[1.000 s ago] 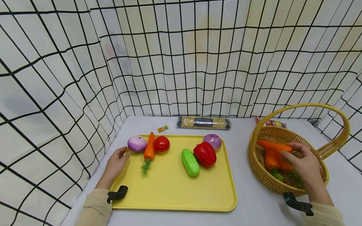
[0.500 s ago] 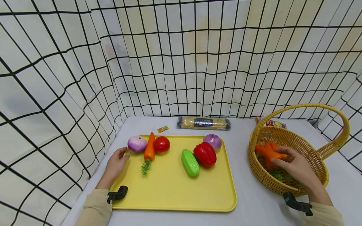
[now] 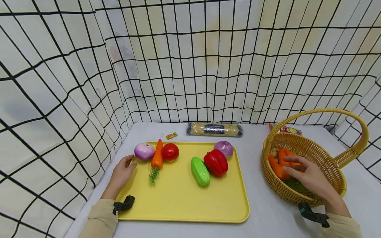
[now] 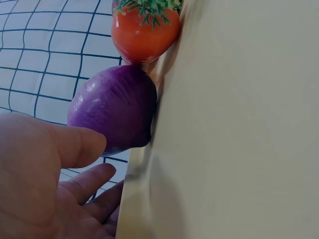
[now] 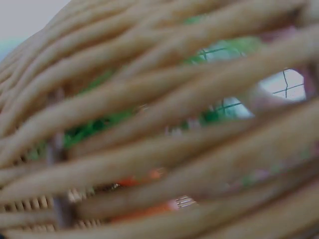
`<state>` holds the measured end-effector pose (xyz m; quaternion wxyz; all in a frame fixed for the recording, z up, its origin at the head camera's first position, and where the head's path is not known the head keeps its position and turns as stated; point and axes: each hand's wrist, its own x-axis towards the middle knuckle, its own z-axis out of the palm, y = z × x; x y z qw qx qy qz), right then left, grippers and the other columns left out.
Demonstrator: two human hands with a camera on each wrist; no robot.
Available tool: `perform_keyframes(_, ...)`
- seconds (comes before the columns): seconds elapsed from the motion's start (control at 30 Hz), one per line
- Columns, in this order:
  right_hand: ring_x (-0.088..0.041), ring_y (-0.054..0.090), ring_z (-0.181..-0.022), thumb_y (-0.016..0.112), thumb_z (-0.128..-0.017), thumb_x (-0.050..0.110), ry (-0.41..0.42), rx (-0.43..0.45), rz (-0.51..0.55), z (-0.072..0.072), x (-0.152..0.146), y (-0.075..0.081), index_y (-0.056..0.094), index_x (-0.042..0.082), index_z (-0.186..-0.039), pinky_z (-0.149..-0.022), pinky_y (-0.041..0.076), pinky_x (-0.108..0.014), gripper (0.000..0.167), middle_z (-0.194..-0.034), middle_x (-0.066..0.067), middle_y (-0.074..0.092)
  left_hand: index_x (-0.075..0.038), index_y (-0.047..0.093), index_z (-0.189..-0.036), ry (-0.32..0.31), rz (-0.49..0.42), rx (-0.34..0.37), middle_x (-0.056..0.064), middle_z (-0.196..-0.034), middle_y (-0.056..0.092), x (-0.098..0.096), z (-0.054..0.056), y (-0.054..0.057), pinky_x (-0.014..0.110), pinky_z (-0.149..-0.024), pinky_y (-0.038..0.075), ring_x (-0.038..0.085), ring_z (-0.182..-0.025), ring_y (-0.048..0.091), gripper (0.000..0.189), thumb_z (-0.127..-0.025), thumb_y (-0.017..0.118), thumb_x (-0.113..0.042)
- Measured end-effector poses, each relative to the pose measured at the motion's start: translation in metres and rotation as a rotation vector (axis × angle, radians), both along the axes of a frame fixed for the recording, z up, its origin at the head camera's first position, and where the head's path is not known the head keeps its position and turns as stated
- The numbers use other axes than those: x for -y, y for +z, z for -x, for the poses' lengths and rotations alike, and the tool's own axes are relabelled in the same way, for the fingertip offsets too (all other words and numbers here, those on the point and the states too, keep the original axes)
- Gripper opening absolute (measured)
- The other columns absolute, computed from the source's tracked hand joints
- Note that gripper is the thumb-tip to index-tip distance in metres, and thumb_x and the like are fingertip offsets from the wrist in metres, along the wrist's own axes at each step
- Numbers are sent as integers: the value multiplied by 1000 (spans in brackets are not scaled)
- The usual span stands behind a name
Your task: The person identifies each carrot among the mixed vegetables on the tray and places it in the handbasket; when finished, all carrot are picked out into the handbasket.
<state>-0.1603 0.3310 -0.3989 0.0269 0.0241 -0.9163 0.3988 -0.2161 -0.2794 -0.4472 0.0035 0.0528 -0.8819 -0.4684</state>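
Inside the wicker basket point(image 3: 272, 188), my right hand point(image 3: 311, 175) hovers over several orange carrots point(image 3: 276, 168), its fingers loosely extended and apart from the thumb. Whether a fingertip touches a carrot is hard to tell. In the right wrist view the basket weave point(image 5: 149, 104) covers most of the scene, with bits of orange and green through the gaps. My left hand point(image 3: 120, 173) rests at the left edge of the yellow tray point(image 3: 178, 205), holding nothing. A purple onion point(image 4: 114, 107) lies just beyond its thumb, with a carrot point(image 4: 144, 35) behind.
On the tray lie a tomato point(image 3: 170, 152), a green cucumber-like vegetable point(image 3: 200, 171), a red bell pepper point(image 3: 216, 162) and a second purple onion point(image 3: 224, 149). Behind it are a small candy wrapper point(image 3: 171, 136) and a long noodle packet point(image 3: 214, 129). The basket handle point(image 3: 321, 110) arches overhead.
My right hand has lowered a carrot and let it go along the basket's left side, beside the other carrots; its fingers have spread. The left hand and the tray's contents have stayed still.
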Motion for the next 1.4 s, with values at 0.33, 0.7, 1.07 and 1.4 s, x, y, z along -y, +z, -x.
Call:
perform_keyframes(0.33, -9, 63, -83, 59, -99, 22, -125, -280, 490, -5, 10, 11, 62, 5, -119, -72, 54, -13, 26, -106, 8, 66, 6, 22, -152, -3, 6, 11, 26, -157, 23, 1, -1, 2, 52, -115, 30, 42, -144, 22, 57, -105, 42, -20)
perform_keyframes(0.7, -13, 57, -86, 43, -103, 2, 383, -135, 828, -6, 80, 13, 58, -3, -120, -73, 56, -23, 23, -113, -5, 63, 6, 23, -151, 11, 8, 19, 27, -156, 24, 5, -5, 0, 53, -115, 29, 43, -143, 23, 56, -104, 43, -18)
perform_keyframes(1.07, -31, 62, -103, 61, -95, 9, 385, -1, 667, 0, 181, 8, 62, -2, -115, -88, 56, -31, 22, -116, -17, 63, 7, 26, -150, -1, 25, -7, 27, -155, 27, 3, -1, 3, 53, -115, 29, 43, -142, 26, 56, -104, 44, -18)
perform_keyframes(1.4, -26, 60, -110, 65, -94, 21, 341, -9, 493, 12, 286, 9, 68, 10, -113, -93, 54, -32, 22, -117, -5, 67, 6, 26, -150, 7, 7, -1, 26, -155, 27, 2, 0, 1, 52, -115, 29, 42, -143, 25, 56, -104, 44, -19)
